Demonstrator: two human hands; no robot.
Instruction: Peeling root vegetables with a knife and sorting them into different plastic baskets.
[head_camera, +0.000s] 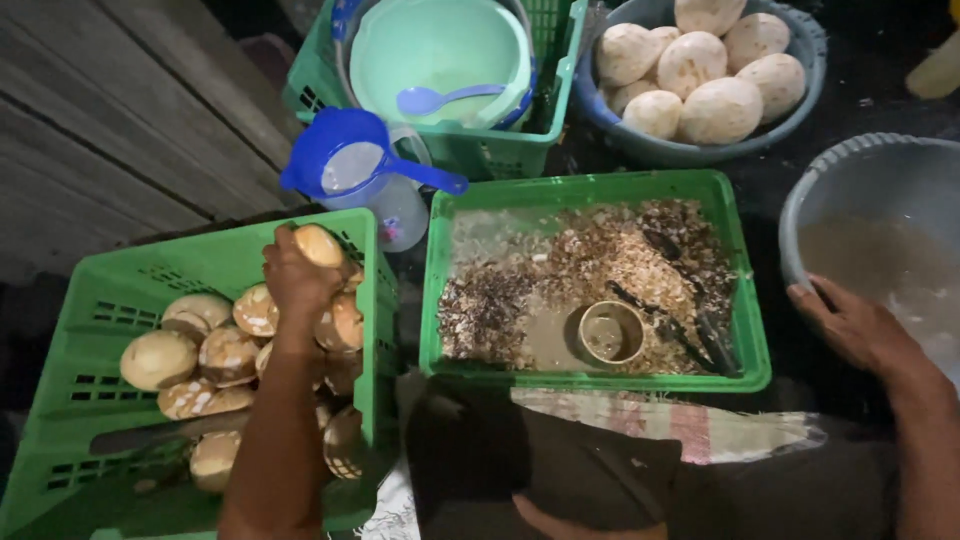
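Observation:
My left hand is closed around a round, partly peeled brown-and-cream coconut, held just above a green plastic crate at the left. Several similar peeled coconuts lie piled in that crate. A long dark blade lies across the pile. My right hand rests with fingers spread on the rim of a grey basin of cloudy water at the right, holding nothing.
A green tray in the middle holds brown shavings, murky water and a small round cup. Behind stand a blue jug, a green crate with a mint bowl and blue spoon, and a grey tub of pale coconuts.

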